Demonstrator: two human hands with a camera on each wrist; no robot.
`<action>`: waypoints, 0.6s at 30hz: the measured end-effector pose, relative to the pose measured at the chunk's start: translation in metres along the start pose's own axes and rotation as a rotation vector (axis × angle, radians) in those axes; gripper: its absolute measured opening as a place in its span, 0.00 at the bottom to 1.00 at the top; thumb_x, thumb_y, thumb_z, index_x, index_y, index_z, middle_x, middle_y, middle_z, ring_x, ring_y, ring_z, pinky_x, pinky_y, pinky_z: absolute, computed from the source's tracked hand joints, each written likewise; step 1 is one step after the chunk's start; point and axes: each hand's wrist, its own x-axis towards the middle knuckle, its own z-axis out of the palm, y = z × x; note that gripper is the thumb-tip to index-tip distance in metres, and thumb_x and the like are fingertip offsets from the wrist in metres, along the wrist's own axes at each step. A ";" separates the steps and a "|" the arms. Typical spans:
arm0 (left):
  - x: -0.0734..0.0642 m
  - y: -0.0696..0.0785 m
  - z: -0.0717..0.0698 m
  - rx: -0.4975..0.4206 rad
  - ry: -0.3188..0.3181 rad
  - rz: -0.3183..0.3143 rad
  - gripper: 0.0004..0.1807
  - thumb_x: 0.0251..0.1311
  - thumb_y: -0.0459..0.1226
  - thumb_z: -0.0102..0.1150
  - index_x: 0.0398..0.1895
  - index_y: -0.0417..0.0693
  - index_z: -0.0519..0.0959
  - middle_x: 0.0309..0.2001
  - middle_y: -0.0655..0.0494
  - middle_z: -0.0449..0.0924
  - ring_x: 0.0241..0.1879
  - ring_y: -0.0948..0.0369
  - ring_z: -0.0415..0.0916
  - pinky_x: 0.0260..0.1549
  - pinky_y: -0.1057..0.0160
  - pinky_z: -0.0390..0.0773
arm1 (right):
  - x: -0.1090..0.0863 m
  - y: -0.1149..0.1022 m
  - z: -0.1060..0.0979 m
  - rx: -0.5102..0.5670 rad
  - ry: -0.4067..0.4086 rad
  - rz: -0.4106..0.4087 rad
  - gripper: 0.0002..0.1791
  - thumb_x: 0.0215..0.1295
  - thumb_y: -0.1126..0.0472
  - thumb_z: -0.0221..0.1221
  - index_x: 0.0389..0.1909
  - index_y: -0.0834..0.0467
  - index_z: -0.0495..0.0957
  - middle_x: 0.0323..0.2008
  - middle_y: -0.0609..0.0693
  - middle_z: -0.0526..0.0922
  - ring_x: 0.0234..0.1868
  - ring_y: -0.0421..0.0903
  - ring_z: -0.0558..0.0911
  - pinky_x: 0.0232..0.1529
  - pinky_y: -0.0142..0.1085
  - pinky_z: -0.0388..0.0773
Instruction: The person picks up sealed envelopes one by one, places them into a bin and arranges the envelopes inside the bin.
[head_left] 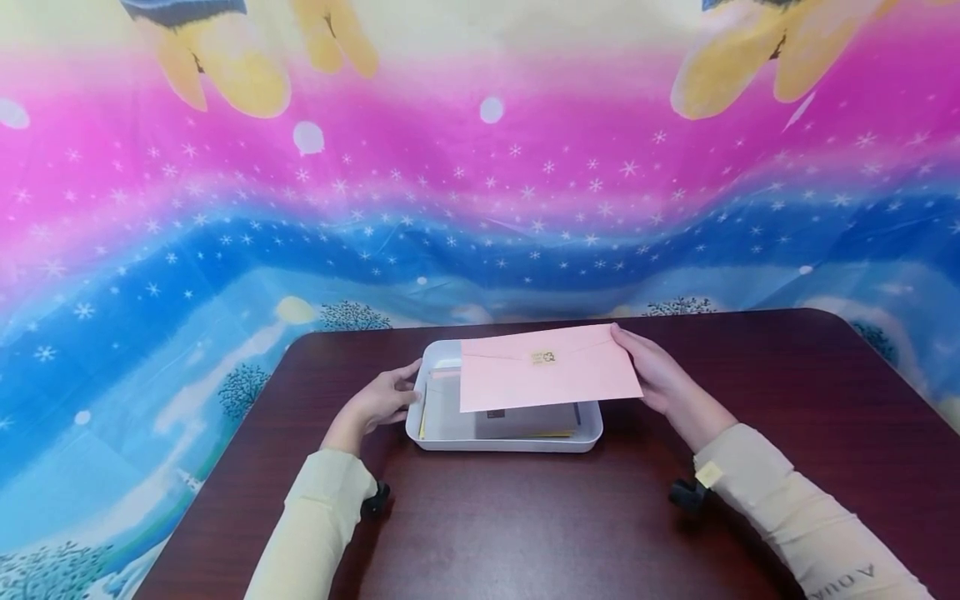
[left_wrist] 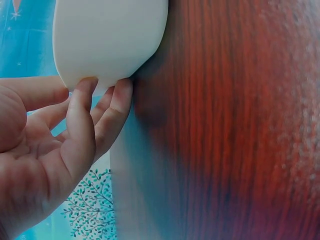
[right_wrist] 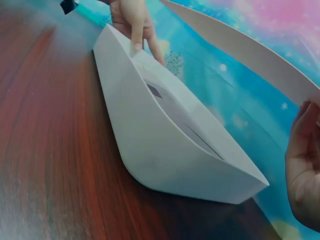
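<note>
A pink envelope [head_left: 551, 379] with a small gold mark on its flap is held over the white tray [head_left: 506, 446]. My right hand [head_left: 658, 367] pinches it by its right edge; in the right wrist view that envelope [right_wrist: 250, 55] is seen nearly edge-on, above the tray's rim. My left hand [head_left: 378, 400] holds the tray's left end, and in the left wrist view its fingertips press against the white wall [left_wrist: 110, 40]. Inside the tray lies a grey envelope [head_left: 525, 423] with a dark square mark. Yellow edges show beneath it, partly hidden by the pink envelope.
A dark reddish-brown wooden table [head_left: 525, 533] carries the tray. Behind it hangs a colourful curtain [head_left: 480, 192] with snowflakes and trees. Black wrist mounts [head_left: 688, 493] sit under both sleeves, close to the tabletop.
</note>
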 end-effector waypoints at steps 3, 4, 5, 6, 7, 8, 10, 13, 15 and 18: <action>0.000 -0.001 0.000 -0.002 0.001 -0.004 0.37 0.76 0.29 0.51 0.83 0.54 0.52 0.68 0.35 0.70 0.65 0.44 0.72 0.57 0.48 0.79 | 0.002 0.001 0.005 -0.018 -0.014 0.008 0.39 0.82 0.42 0.43 0.80 0.65 0.48 0.39 0.43 0.83 0.38 0.37 0.84 0.39 0.35 0.84; 0.000 -0.001 0.000 -0.004 0.000 -0.006 0.37 0.76 0.29 0.51 0.83 0.55 0.52 0.68 0.35 0.70 0.66 0.44 0.72 0.57 0.48 0.79 | 0.003 0.002 0.007 -0.020 -0.019 0.011 0.39 0.82 0.43 0.42 0.80 0.65 0.47 0.39 0.43 0.82 0.38 0.37 0.84 0.39 0.35 0.84; 0.000 0.000 0.000 -0.007 0.002 -0.008 0.37 0.76 0.29 0.51 0.83 0.55 0.52 0.68 0.35 0.70 0.66 0.44 0.72 0.57 0.48 0.79 | 0.004 0.003 0.008 -0.025 -0.022 0.015 0.40 0.83 0.43 0.42 0.80 0.65 0.46 0.40 0.43 0.82 0.38 0.37 0.84 0.39 0.35 0.84; 0.000 -0.001 0.000 -0.007 0.000 -0.009 0.37 0.76 0.29 0.50 0.83 0.54 0.52 0.68 0.35 0.70 0.66 0.44 0.72 0.57 0.48 0.79 | 0.005 0.003 0.009 -0.028 -0.026 0.018 0.40 0.83 0.43 0.42 0.80 0.66 0.46 0.40 0.43 0.82 0.39 0.37 0.84 0.40 0.35 0.83; 0.000 -0.001 0.000 -0.006 -0.002 -0.007 0.37 0.76 0.29 0.50 0.83 0.54 0.52 0.68 0.35 0.70 0.65 0.44 0.72 0.56 0.48 0.79 | 0.005 0.004 0.010 -0.032 -0.031 0.021 0.40 0.83 0.43 0.42 0.80 0.66 0.45 0.41 0.43 0.82 0.39 0.37 0.84 0.41 0.35 0.83; -0.001 -0.001 0.000 -0.010 -0.003 -0.006 0.37 0.76 0.29 0.50 0.83 0.54 0.52 0.68 0.35 0.70 0.65 0.44 0.72 0.56 0.48 0.80 | 0.006 0.005 0.012 -0.038 -0.034 0.025 0.40 0.83 0.43 0.42 0.81 0.66 0.45 0.42 0.43 0.81 0.40 0.37 0.84 0.41 0.35 0.83; -0.001 0.000 0.000 -0.017 -0.005 -0.002 0.37 0.76 0.28 0.50 0.83 0.54 0.52 0.68 0.35 0.70 0.65 0.44 0.72 0.56 0.48 0.80 | 0.008 0.006 0.014 -0.045 -0.039 0.033 0.40 0.83 0.44 0.42 0.81 0.66 0.45 0.44 0.45 0.80 0.41 0.37 0.83 0.42 0.35 0.83; -0.002 0.000 0.000 -0.017 -0.009 0.008 0.37 0.76 0.28 0.50 0.83 0.53 0.52 0.68 0.35 0.70 0.65 0.44 0.72 0.56 0.48 0.79 | 0.010 0.007 0.019 -0.050 -0.046 0.044 0.40 0.83 0.44 0.42 0.81 0.66 0.45 0.48 0.48 0.78 0.43 0.37 0.83 0.45 0.35 0.83; -0.002 0.000 0.001 -0.018 -0.012 0.014 0.37 0.75 0.28 0.50 0.83 0.53 0.52 0.68 0.34 0.70 0.65 0.44 0.72 0.56 0.48 0.79 | 0.011 0.007 0.021 -0.050 -0.048 0.048 0.39 0.83 0.44 0.42 0.81 0.66 0.45 0.53 0.51 0.76 0.44 0.37 0.82 0.46 0.36 0.83; -0.002 0.001 0.001 -0.024 -0.014 0.013 0.37 0.75 0.27 0.50 0.83 0.53 0.52 0.68 0.34 0.70 0.65 0.43 0.72 0.57 0.48 0.79 | 0.013 0.007 0.025 -0.060 -0.064 0.047 0.39 0.84 0.45 0.41 0.81 0.66 0.45 0.61 0.60 0.72 0.46 0.37 0.81 0.48 0.36 0.82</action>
